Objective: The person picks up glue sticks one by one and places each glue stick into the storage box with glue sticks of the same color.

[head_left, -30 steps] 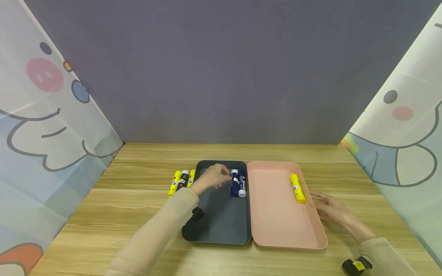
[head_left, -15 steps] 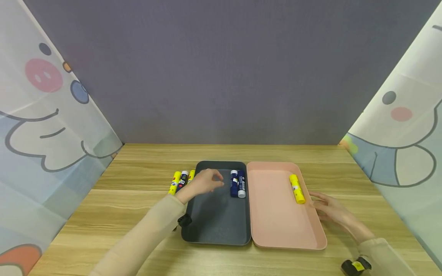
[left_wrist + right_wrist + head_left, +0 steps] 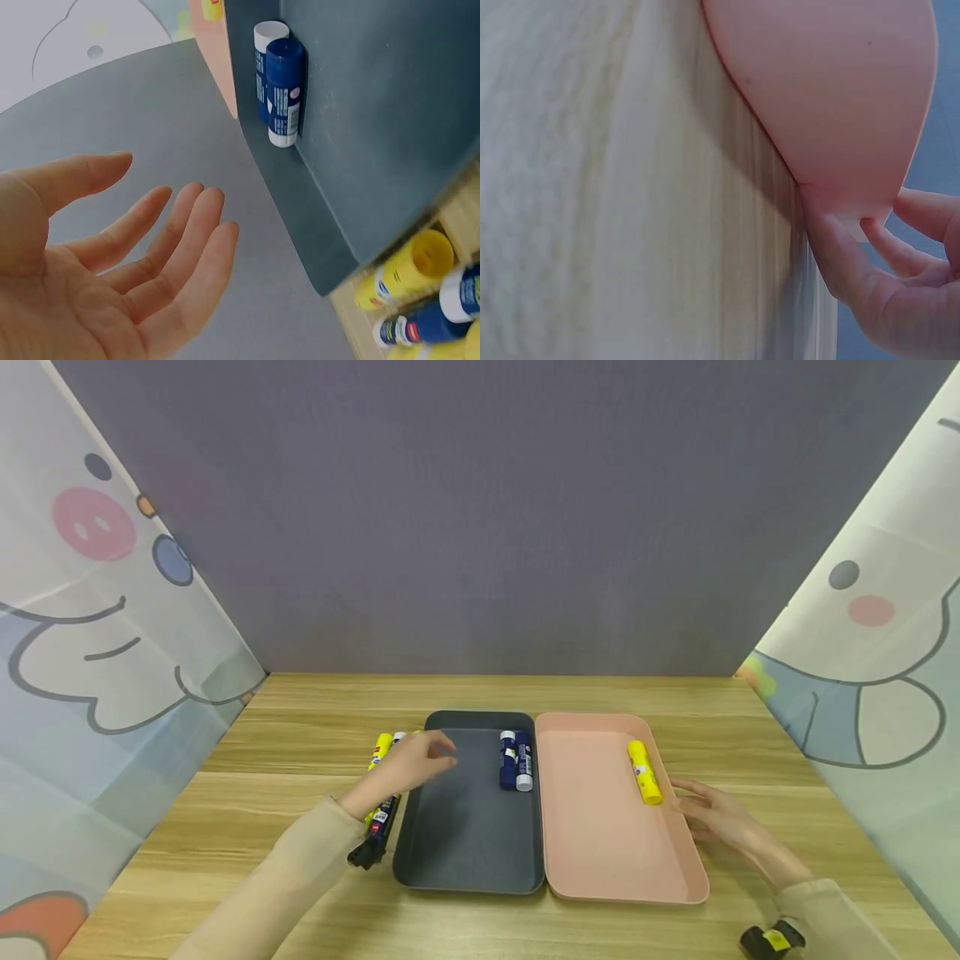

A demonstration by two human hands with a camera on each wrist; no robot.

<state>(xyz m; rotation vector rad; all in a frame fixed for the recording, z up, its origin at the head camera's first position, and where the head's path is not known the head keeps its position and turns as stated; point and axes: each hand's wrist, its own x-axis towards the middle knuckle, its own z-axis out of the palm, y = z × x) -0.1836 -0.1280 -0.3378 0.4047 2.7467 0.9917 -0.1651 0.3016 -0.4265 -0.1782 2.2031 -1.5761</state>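
Note:
My left hand [image 3: 414,762] hangs over the left edge of the dark grey tray [image 3: 467,878], holding nothing, fingers apart and loosely bent. In the left wrist view its palm shows bare. Two dark blue glue sticks, one with its white cap up [image 3: 507,760] and one with its white end down [image 3: 524,762], lie side by side along that tray's right wall. A yellow glue stick [image 3: 644,772] lies in the pink tray [image 3: 600,881] near its right wall. My right hand [image 3: 722,818] rests its fingertips against the outside of that wall.
Left of the dark tray, several yellow and blue glue sticks lie on the wooden table [image 3: 247,827], partly hidden by my left arm; one yellow glue stick [image 3: 409,270] shows in the left wrist view. A grey panel [image 3: 495,518] stands behind the table, with printed curtains at both sides.
My left hand has moved left, away from the two blue glue sticks, to the dark tray's left edge. My right hand has stayed at the pink tray.

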